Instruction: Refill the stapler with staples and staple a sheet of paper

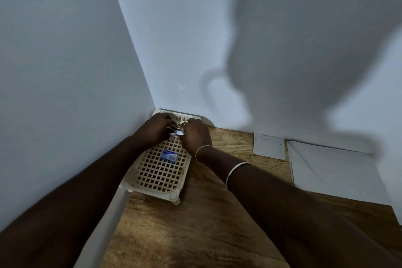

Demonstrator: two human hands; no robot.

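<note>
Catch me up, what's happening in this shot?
A person holds a small metal stapler between both hands, the left hand and right hand each with a grip on one end. They hold it above the far end of a white lattice tray set in the wall corner. A blue box of staples lies in the tray, nearer the person. White paper lies untouched on the wooden table to the right. Whether the stapler is open or loaded is too small to tell.
</note>
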